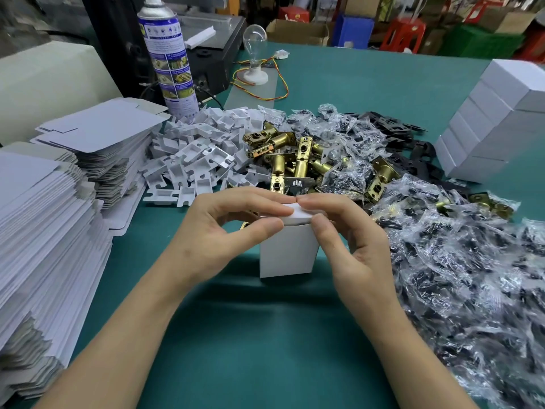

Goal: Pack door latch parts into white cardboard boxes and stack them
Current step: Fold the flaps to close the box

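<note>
Left hand (224, 231) and right hand (354, 240) are pinching the upright white box (287, 252) closed; the stack (486, 128) is standing at the surface's (265, 335) right edge.

Spray can (169, 54) is standing upright far left on the green mat (368, 84). Bulb (254, 38) is sitting in a white base just right of it, coloured wires (285, 84) trailing across the mat. Black machine (215, 66) is sitting behind both. Carton (298, 32), blue crate (352, 31) and red stool (405, 33) are standing far back.
</note>
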`<state>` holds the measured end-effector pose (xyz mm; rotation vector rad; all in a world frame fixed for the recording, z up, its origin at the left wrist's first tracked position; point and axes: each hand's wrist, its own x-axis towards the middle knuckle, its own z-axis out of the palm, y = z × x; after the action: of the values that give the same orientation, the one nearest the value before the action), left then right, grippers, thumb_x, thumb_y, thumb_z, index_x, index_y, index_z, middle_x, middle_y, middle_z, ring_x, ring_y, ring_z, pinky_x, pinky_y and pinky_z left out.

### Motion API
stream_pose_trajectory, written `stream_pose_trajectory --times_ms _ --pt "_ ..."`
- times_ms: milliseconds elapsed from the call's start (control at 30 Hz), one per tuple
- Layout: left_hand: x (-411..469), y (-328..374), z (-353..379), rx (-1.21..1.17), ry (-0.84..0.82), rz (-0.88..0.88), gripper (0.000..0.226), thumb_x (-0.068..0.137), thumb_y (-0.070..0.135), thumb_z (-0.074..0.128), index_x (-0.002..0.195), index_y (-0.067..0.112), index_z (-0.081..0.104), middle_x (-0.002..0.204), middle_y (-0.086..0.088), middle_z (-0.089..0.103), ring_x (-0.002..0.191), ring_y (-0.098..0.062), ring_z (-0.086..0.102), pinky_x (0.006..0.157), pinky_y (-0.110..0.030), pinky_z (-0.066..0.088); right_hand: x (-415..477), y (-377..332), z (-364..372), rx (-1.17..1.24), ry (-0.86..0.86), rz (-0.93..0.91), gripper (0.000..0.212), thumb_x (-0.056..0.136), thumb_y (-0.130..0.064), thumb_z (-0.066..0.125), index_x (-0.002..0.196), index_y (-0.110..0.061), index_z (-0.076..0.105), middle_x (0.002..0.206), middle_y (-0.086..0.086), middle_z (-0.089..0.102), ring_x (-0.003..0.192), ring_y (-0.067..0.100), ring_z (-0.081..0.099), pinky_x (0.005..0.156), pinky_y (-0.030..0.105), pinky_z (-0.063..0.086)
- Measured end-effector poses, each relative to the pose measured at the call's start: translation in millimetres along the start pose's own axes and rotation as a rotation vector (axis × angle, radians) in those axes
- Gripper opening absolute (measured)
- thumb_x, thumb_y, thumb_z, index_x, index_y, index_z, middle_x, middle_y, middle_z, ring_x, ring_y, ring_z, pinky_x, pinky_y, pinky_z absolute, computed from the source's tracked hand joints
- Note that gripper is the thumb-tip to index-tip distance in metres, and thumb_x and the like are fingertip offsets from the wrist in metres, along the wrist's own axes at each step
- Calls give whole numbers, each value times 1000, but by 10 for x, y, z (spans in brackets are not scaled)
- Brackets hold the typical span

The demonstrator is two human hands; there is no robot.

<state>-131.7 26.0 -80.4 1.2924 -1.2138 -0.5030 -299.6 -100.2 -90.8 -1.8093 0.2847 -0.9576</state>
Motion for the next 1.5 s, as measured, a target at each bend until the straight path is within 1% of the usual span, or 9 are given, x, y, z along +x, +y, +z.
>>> stream_pose_trajectory --times_ms 200,333,600,833,1033,1167,1267,1367,1500 --pt "-4 9 1 61 14 28 19 89 24 80 107 29 81 119 2 78 117 -26 72 93 -46 59 4 -1 1 12 9 -4 16 100 -10 61 107 -16 74 114 -2 73 115 24 68 92 39 56" --pt "-10 16 53 132 27 74 18 87 20 82 104 25 78 116 3 78 112 -28 73 88 -52 59 -4 5 0 6 -8 -16 12 96 -16 66 107 -13 71 110 0 72 108 27 69 89 45 56" --pt "-17 22 64 138 36 62 16 88 19 80 103 25 77 115 3 78 113 -28 72 89 -53 58 -5 5 47 32 -14 -3 12 96 -24 68 108 -25 67 108 -6 70 107 26 68 91 44 55" --pt "-3 -3 40 117 11 78 15 88 18 81 102 23 79 116 -1 78 111 -30 73 88 -59 58 1 67 22 3 -1 -48 12 96 -18 69 108 -17 69 109 -4 71 109 26 68 89 49 56" --pt "-5 0 -2 24 -45 21 13 88 24 80 100 28 82 122 1 77 106 -31 73 87 -43 58 10 76 0 82 -9 -49 9 96 -31 73 102 -25 74 115 -1 69 114 30 67 90 42 54" --pt "-13 -8 -1 7 -35 2 12 89 24 79 99 29 82 121 0 77 108 -34 72 90 -54 56 24 58 -18 65 -27 -46 7 92 -28 75 100 -26 76 114 3 66 110 29 66 89 39 54" --pt "-13 8 12 10 -35 7 12 89 22 78 99 28 82 120 1 78 109 -33 73 91 -57 55 36 35 -58 -79 -44 -112 7 92 -24 74 97 -20 76 110 7 66 106 23 67 86 29 53" --pt "-11 14 22 11 -38 2 13 89 21 78 99 28 82 120 0 78 107 -34 73 91 -58 55 38 23 -70 -159 -40 -156 7 93 -21 76 97 -15 77 109 9 66 105 20 67 85 27 52" --pt "-8 11 1 -3 -62 -6 16 87 22 81 101 30 83 121 1 78 110 -28 74 89 -40 59 37 15 -65 -187 -29 -175 8 91 -18 75 96 -12 78 109 7 66 103 20 67 84 29 54"
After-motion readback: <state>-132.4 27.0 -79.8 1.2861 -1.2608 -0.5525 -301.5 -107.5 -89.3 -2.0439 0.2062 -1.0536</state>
